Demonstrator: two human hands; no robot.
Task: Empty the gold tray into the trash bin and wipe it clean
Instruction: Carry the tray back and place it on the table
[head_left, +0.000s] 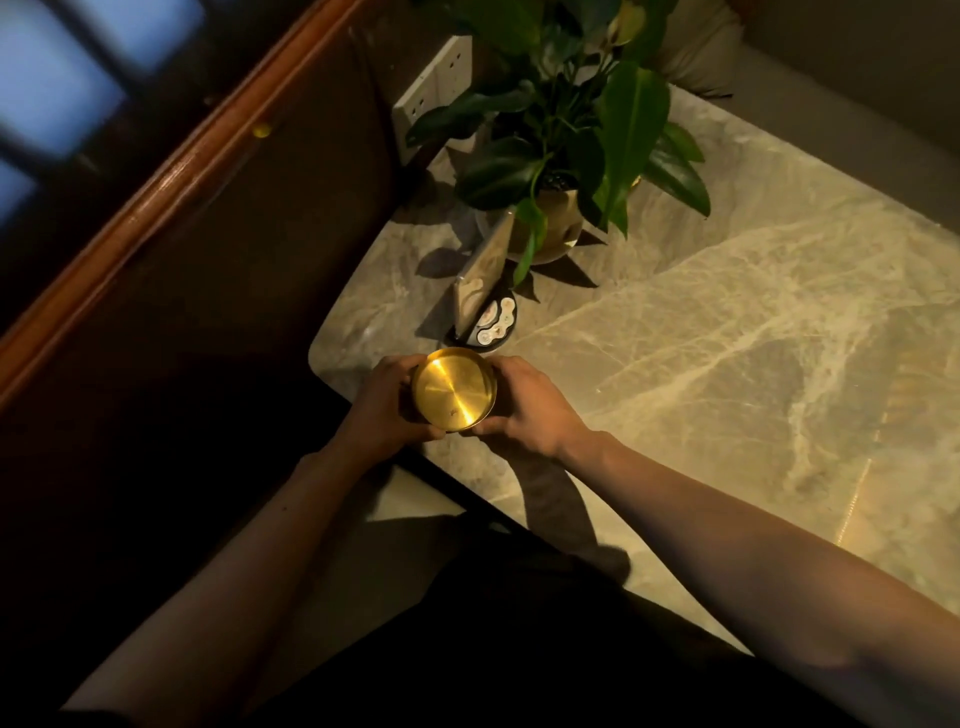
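I saw left hand (382, 402) and right hand (524, 402) clasping the gold tray (453, 391) by its rim, over the marble table (727, 338) corner — risk: loose grip, tray drops off the edge.

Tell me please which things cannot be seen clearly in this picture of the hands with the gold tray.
- Trash bin: not in the head view; the floor left of the table is too dark.
- Gold tray: underside hidden; left hand and right hand cover its sides.
- Any wiping cloth: none visible.
- Small card stand: print too small.
- Window, upper left: motion-blurred.
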